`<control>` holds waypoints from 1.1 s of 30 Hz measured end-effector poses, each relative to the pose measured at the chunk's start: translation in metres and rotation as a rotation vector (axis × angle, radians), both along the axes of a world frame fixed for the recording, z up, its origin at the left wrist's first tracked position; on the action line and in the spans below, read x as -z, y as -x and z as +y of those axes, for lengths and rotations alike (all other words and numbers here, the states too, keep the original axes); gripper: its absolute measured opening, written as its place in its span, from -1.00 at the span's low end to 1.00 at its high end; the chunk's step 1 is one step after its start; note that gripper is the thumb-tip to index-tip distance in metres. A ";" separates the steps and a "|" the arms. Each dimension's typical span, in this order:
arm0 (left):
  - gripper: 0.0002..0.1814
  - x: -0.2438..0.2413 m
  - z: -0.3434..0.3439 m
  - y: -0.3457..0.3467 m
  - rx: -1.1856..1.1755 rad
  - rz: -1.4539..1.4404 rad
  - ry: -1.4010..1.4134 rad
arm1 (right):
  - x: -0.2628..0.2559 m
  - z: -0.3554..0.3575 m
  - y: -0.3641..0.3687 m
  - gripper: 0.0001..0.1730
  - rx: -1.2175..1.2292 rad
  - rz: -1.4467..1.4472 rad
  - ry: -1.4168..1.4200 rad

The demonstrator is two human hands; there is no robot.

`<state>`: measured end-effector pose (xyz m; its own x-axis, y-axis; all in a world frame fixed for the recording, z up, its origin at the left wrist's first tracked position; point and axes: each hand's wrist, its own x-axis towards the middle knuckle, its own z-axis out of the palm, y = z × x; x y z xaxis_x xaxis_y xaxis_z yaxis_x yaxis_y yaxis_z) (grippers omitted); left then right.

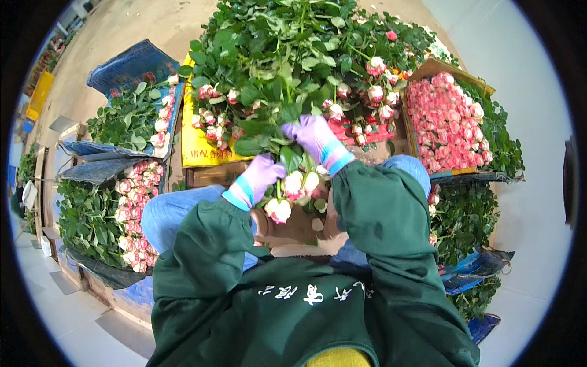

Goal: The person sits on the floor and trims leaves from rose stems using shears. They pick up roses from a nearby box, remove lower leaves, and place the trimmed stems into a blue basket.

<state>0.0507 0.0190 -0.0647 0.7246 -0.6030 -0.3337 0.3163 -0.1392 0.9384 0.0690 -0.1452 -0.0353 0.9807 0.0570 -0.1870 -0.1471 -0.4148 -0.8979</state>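
Observation:
My left hand [258, 178], in a purple glove with a blue cuff, is closed at the stem of a white rose with pink edges [278, 210], whose head hangs down just below my fingers. Slightly higher and to the right, my right hand [315, 138], gloved alike, grips leafy rose stems [290, 112]. More cream-white rose heads [300, 184] hang between and below the hands, over the gap between my knees. My fingertips are partly hidden by leaves. Right in front lies a large heap of leafy roses [284, 50], with heads toward me.
A yellow printed sack [213, 156] and a red sheet [380, 133] lie under the heap. Wrapped rose bundles stand at the left [133, 211] and right [449, 124], in blue [137, 66] and brown wrappers. A pale wall [527, 91] rises at the right.

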 end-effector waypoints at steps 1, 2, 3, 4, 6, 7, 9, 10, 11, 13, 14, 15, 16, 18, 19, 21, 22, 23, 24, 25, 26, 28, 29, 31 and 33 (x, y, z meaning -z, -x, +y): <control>-0.69 -0.005 0.004 0.000 0.018 0.161 -0.127 | 0.009 -0.011 -0.009 -0.79 -0.068 -0.055 0.406; -0.67 -0.033 -0.008 0.012 -0.109 0.195 0.001 | 0.034 -0.029 -0.009 -0.79 -0.178 -0.527 0.871; -0.65 -0.041 -0.004 0.010 -0.031 0.178 0.016 | 0.030 -0.033 -0.010 -0.78 -0.078 -0.455 0.576; -0.65 -0.036 0.002 0.006 -0.103 0.214 0.005 | 0.024 -0.034 -0.012 -0.74 0.025 -0.414 0.270; -0.62 -0.020 0.016 0.002 -0.253 0.181 0.040 | 0.009 -0.047 -0.016 -0.73 -0.045 -0.453 0.564; -0.61 -0.015 0.021 -0.007 -0.347 0.190 -0.002 | -0.003 -0.055 -0.015 -0.72 -0.217 -0.685 0.857; -0.60 -0.017 0.036 -0.010 -0.450 0.161 0.091 | -0.021 -0.046 -0.018 -0.62 -0.154 0.046 -0.636; -0.58 -0.024 0.034 -0.010 -0.435 0.157 0.171 | -0.030 -0.039 -0.014 -0.61 -0.156 0.112 -0.747; -0.59 -0.034 0.030 -0.012 -0.405 0.265 0.180 | -0.033 -0.033 -0.013 -0.59 -0.158 0.179 -0.857; -0.60 -0.051 0.019 -0.003 -0.153 0.264 0.440 | -0.020 -0.026 -0.015 -0.59 -0.073 0.243 -1.084; -0.62 -0.064 0.017 0.000 -0.097 0.320 0.414 | -0.029 -0.022 -0.006 -0.60 -0.052 0.224 -1.103; -0.61 -0.065 0.016 -0.001 -0.042 0.403 0.454 | -0.039 -0.019 0.003 -0.61 -0.029 0.199 -1.121; -0.61 -0.069 0.017 0.000 -0.007 0.386 0.437 | -0.033 -0.020 0.002 -0.63 -0.056 0.197 -1.156; -0.60 -0.073 0.017 0.001 -0.004 0.377 0.437 | -0.009 -0.025 -0.008 -0.66 -0.108 0.190 -1.225; -0.62 -0.075 0.017 0.002 -0.102 0.398 0.430 | -0.003 -0.027 -0.011 -0.68 -0.099 0.140 -1.100; -0.64 -0.079 0.015 0.004 -0.128 0.286 0.462 | 0.010 -0.029 -0.022 -0.71 -0.083 0.047 -0.850; -0.67 -0.084 0.010 0.008 -0.215 0.263 0.447 | 0.014 -0.023 -0.031 -0.73 -0.070 0.119 -0.847; -0.67 -0.073 0.017 -0.002 -0.069 0.482 0.597 | 0.019 -0.026 -0.030 -0.73 -0.057 0.188 -0.949; -0.66 -0.084 0.009 0.007 -0.239 0.372 0.487 | 0.017 -0.022 -0.027 -0.73 -0.049 0.272 -1.053; -0.66 -0.085 0.012 0.009 -0.240 0.330 0.487 | 0.010 -0.015 -0.025 -0.73 -0.051 0.353 -1.157; -0.66 -0.085 0.015 0.010 -0.243 0.288 0.487 | 0.003 -0.010 -0.019 -0.72 -0.013 0.394 -1.211; -0.67 -0.083 0.015 0.009 -0.261 0.235 0.473 | -0.004 -0.007 -0.013 -0.73 0.027 0.443 -1.232; -0.68 -0.082 0.012 0.010 -0.284 0.221 0.456 | -0.003 -0.009 -0.015 -0.74 0.018 0.457 -1.200; -0.70 -0.081 0.007 0.013 -0.218 0.253 0.536 | 0.012 -0.017 -0.018 -0.78 0.002 0.256 -1.237; -0.72 -0.078 0.007 0.013 -0.263 0.306 0.583 | 0.021 -0.022 -0.015 -0.75 -0.022 0.234 -1.266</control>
<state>0.0376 0.0264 0.0138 0.7963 -0.5628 -0.2215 0.5314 0.4761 0.7006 0.0835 -0.1676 -0.0562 0.9286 0.3359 -0.1577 -0.3579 0.6983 -0.6199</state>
